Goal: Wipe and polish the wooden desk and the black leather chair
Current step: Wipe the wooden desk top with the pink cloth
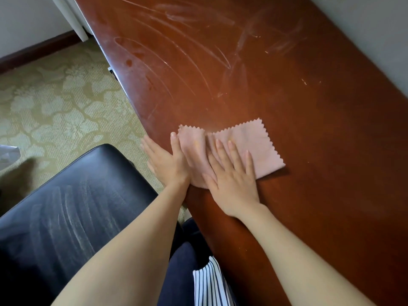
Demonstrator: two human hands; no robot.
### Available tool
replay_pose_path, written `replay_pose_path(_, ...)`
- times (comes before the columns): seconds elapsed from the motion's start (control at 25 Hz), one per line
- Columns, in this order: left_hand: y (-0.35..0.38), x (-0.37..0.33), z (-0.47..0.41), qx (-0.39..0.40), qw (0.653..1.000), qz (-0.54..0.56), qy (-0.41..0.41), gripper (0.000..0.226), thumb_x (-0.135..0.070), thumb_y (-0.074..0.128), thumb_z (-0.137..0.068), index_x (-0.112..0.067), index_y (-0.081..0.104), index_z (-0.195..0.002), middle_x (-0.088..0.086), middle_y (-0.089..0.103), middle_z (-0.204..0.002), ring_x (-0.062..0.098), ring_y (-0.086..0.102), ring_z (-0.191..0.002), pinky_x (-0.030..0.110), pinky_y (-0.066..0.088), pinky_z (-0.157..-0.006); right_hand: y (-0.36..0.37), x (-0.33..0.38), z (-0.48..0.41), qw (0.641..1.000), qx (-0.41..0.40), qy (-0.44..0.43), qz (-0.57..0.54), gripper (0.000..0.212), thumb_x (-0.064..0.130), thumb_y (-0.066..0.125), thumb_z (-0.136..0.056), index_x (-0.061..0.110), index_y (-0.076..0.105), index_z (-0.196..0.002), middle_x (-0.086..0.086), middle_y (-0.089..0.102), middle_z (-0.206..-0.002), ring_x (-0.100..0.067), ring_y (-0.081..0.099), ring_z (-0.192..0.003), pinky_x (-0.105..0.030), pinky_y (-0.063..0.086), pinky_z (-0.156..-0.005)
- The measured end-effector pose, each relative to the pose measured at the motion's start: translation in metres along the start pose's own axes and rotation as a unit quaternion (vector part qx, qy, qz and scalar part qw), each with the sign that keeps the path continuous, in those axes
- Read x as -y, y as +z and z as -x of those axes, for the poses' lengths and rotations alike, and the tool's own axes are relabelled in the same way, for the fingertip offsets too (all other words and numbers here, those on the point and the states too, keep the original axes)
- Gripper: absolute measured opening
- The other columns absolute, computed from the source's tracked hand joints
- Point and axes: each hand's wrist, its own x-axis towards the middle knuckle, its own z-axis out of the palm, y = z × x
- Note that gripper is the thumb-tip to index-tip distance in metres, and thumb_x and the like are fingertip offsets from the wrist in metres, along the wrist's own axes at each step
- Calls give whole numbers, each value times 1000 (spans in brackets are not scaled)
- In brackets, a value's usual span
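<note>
A pink cloth (254, 146) with zigzag edges lies flat on the reddish-brown wooden desk (309, 129), close to the desk's near edge. My right hand (234, 177) presses flat on the cloth with straight, spread fingers. My left hand (167, 160) lies flat at the desk's edge, with its thumb against the cloth's left side. Farther along the desk top there are pale dusty smears and streaks (187, 40). The black leather chair (66, 213) stands at the lower left beside the desk, its surface marked with whitish streaks.
A patterned green carpet (55, 102) covers the floor left of the desk. A grey wall (375, 29) runs along the desk's far side. A white door frame (72, 16) and dark skirting stand at the top left. My dark trousers and striped shirt (209, 283) show below.
</note>
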Motion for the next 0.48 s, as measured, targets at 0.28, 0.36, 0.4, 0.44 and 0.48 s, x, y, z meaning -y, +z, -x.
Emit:
replay_pose_path(0.28, 1, 1, 24, 81, 922, -171, 338, 53, -30, 40, -94, -19, 38, -145, 8, 11, -160, 21, -2, -148, 43, -17, -113, 6, -62, 91, 992, 50, 118, -5, 64, 58, 3, -97, 27, -5, -153, 1, 0, -161, -22, 0, -148, -50, 3, -114)
replay_pose_path(0.36, 15, -12, 35, 140, 874, -196, 422, 50, -27, 39, -93, -18, 42, -142, 7, 16, -160, 20, -1, -148, 39, -21, -113, 1, -83, 100, 983, 68, 169, -11, 64, 61, -13, -91, 32, -26, -146, 6, -24, -157, -19, -20, -145, -48, -9, -116)
replay_pose_path(0.4, 24, -20, 41, 169, 856, -204, 445, 51, -27, 37, -93, -18, 42, -143, 6, 17, -160, 19, -1, -148, 38, -22, -113, -2, -92, 99, 978, 78, 192, -25, 63, 62, -18, -86, 34, -37, -139, 9, -36, -151, -18, -30, -141, -47, -16, -115)
replay_pose_path(0.44, 31, -26, 47, 193, 842, -212, 457, 52, -28, 32, -94, -17, 41, -144, 5, 16, -160, 18, -2, -148, 37, -21, -113, -7, -99, 94, 973, 86, 210, -37, 62, 63, -17, -84, 35, -43, -133, 9, -43, -146, -18, -36, -138, -47, -19, -114)
replay_pose_path(0.48, 39, -32, 52, 213, 830, -223, 466, 54, -29, 28, -94, -17, 38, -145, 5, 15, -160, 18, -3, -148, 37, -20, -114, -11, -106, 86, 970, 87, 224, -44, 60, 63, -13, -87, 36, -45, -131, 9, -45, -145, -18, -37, -137, -47, -19, -113)
